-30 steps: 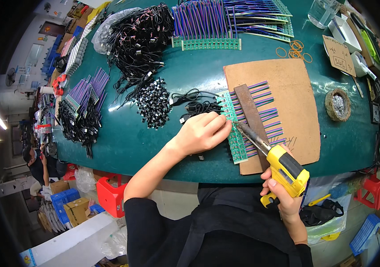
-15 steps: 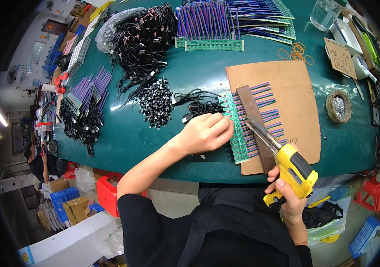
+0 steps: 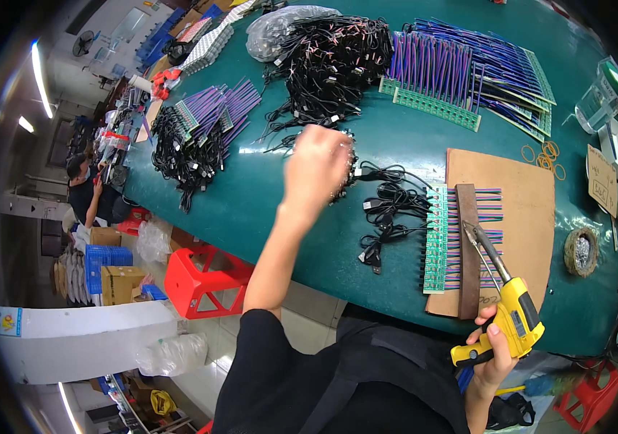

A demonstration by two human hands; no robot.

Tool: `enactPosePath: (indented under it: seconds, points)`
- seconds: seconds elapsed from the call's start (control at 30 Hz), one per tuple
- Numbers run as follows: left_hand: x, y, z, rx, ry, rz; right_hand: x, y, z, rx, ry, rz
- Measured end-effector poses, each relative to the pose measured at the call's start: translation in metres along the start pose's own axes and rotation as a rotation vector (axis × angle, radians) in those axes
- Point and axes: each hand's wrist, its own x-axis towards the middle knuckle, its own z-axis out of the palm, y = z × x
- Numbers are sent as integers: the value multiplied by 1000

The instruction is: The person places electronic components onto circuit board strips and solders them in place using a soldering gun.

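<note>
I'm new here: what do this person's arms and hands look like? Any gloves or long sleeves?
No gloves: the left hand and right hand are both bare. The left sleeve is short, plain black, ending near the elbow, leaving the left forearm uncovered. The left hand is blurred, so small details there can't be told.

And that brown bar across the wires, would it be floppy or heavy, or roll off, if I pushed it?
The brown bar is probably stiff: it runs straight across the thin wires without sagging. It may be heavy for its size, since it looks like solid metal. It probably wouldn't roll, because it looks flat.
</note>
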Motion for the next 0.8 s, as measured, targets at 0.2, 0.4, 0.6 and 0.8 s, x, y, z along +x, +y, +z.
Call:
enactPosePath:
  seconds: [0.2,0.4,0.6,0.8]
  points:
    - [-6,-82,-7,492,-203,-506,0,-1,0,23,10,4]
    - [-4,-86,-6,-201,441,-307,0,-2,3,18,1,-8]
    - [14,-44,-16,-850,604,-247,0,-4,6,9,-19,-11]
    - [-4,22,-26,-1437,-149,-405,-1,-3,13,36,-10,-31]
